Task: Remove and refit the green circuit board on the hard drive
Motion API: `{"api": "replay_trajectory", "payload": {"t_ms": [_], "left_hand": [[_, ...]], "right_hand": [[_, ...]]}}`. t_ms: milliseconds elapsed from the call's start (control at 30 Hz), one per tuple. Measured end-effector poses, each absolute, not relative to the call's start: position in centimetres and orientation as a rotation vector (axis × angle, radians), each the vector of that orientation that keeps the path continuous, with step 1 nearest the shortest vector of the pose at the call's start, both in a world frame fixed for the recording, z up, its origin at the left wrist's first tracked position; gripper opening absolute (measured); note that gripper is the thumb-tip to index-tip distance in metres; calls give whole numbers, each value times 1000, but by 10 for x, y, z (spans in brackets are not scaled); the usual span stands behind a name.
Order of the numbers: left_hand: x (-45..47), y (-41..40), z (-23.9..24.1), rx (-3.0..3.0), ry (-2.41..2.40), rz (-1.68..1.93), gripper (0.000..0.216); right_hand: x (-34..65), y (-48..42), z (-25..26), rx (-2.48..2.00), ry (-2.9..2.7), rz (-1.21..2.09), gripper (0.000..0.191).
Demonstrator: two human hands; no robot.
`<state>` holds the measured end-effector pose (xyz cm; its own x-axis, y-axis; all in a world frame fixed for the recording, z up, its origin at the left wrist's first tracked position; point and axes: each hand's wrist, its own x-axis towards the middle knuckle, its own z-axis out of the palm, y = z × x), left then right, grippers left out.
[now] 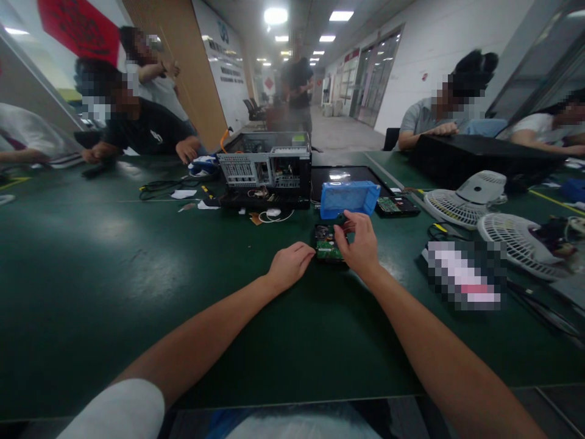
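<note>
A hard drive [325, 249] with a green circuit board facing up lies flat on the dark green table, between my hands. My left hand [292, 265] rests on the table with its fingers pressed together, the fingertips at the drive's left edge. Over the drive's right side is my right hand [361, 241], its fingers curled in a pinch. Something small and dark shows at those fingertips, too little to name. Just behind stands a blue plastic bin [350, 200], tipped so that its inside faces me.
An opened computer case [265, 167] stands at the back. Beside the bin lie a flat dark screen [361, 178] and a circuit board [397, 205]. White fan parts [461, 198] and cables occupy the right. Several people sit or stand around the table.
</note>
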<state>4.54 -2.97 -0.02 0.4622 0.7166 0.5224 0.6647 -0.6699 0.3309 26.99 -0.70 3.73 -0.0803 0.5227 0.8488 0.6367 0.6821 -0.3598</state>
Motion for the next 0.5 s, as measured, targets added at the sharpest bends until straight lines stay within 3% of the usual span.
{"api": "replay_trajectory", "payload": {"t_ms": [500], "left_hand": [[64,-15,-1,2426,1273,1022,14]], "right_hand": [[268,-7,36,-940,-1735,-125,43]]}}
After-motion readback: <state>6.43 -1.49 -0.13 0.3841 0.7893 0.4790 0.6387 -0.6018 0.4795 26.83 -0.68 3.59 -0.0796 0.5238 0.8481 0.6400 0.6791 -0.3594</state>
